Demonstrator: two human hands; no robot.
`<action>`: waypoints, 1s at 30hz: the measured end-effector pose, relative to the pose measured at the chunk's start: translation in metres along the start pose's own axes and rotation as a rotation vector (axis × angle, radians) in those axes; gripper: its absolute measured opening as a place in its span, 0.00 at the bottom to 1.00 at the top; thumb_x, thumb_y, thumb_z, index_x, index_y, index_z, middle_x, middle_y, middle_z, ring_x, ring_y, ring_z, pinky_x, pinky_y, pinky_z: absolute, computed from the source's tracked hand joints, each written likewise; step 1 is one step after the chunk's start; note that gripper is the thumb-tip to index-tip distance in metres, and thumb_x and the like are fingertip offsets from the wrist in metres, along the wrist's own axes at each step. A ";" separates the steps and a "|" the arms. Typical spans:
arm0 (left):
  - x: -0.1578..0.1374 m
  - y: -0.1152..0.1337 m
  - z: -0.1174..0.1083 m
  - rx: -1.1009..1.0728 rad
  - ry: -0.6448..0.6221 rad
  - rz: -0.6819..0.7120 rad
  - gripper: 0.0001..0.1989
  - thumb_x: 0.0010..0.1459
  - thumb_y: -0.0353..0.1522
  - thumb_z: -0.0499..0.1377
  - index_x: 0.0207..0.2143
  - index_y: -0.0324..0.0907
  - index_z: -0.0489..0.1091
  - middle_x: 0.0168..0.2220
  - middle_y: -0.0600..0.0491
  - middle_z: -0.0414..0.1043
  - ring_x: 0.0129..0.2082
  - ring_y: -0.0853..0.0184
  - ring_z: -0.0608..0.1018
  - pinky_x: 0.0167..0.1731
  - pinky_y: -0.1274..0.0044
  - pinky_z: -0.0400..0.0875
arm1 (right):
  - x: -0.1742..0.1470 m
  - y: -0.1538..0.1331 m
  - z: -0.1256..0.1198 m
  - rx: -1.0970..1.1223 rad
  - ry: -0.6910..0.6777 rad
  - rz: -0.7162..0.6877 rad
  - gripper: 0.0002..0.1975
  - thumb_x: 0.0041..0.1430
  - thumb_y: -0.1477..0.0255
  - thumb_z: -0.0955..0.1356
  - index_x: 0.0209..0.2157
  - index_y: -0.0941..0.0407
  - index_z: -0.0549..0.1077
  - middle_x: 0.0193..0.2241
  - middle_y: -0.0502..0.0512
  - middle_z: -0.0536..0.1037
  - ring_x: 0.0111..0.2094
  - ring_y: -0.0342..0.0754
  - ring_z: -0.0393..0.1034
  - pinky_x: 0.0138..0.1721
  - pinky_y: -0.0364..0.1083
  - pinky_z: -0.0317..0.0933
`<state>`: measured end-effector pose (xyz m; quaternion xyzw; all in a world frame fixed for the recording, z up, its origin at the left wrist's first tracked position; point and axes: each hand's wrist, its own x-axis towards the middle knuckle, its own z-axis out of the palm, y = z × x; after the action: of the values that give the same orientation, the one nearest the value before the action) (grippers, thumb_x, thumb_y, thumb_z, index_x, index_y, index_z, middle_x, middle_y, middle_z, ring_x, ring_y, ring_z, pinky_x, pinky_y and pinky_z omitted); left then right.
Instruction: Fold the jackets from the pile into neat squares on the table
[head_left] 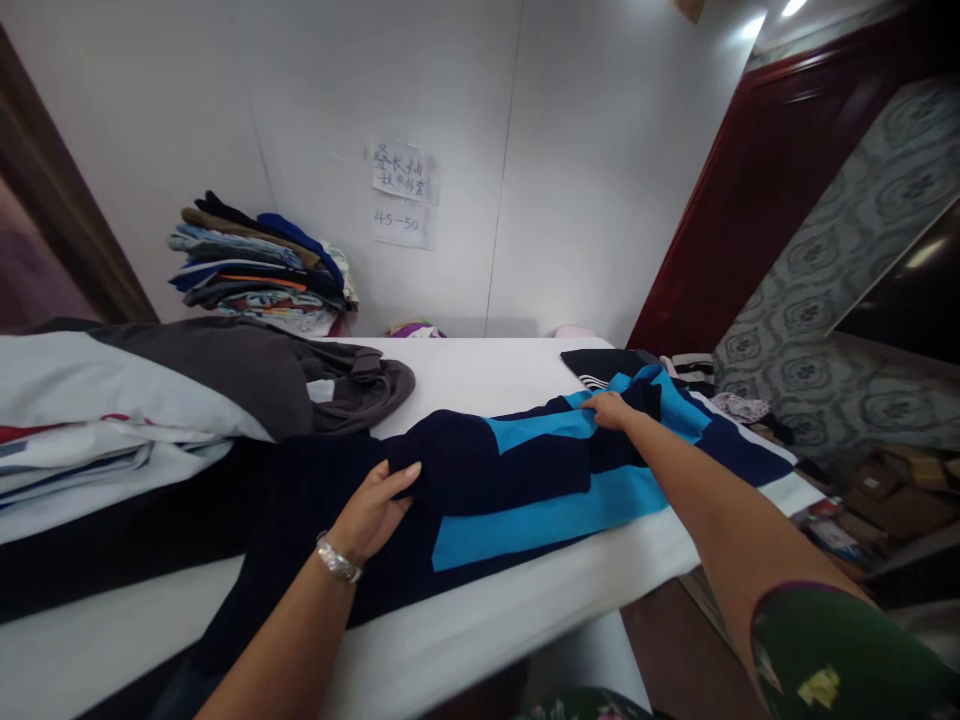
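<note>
A navy jacket [517,480] with light-blue panels lies lengthwise across the white table, its navy part stretching toward the left. My left hand [375,510], with a silver watch on the wrist, pinches the navy cloth between thumb and fingers at the left part of the jacket. Farther right, my right hand [607,408] grips a light-blue strip of the same jacket, fingers closed on the cloth. The folded-over navy section between my hands looks like a sleeve, though its end is hard to make out.
A grey-brown garment [352,385] and white clothes [112,390] are heaped on the left. Behind them rises a stack of folded clothes [259,265]. A dark folded garment [600,365] lies at the table's back right. Boxes [877,490] stand beyond the table's right end.
</note>
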<state>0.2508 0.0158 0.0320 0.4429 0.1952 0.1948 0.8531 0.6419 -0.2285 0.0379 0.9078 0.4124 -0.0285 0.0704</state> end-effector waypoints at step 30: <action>0.010 0.023 -0.018 0.237 0.352 0.141 0.10 0.39 0.37 0.67 0.26 0.46 0.72 0.26 0.54 0.76 0.31 0.61 0.79 0.27 0.74 0.76 | 0.032 0.057 0.008 0.392 0.147 0.046 0.08 0.47 0.74 0.65 0.29 0.56 0.76 0.48 0.52 0.76 0.51 0.53 0.68 0.51 0.47 0.61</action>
<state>0.2464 0.0448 0.0400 0.5118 0.3311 0.3038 0.7322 0.7061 -0.2429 0.0328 0.9130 0.3820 -0.0403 -0.1372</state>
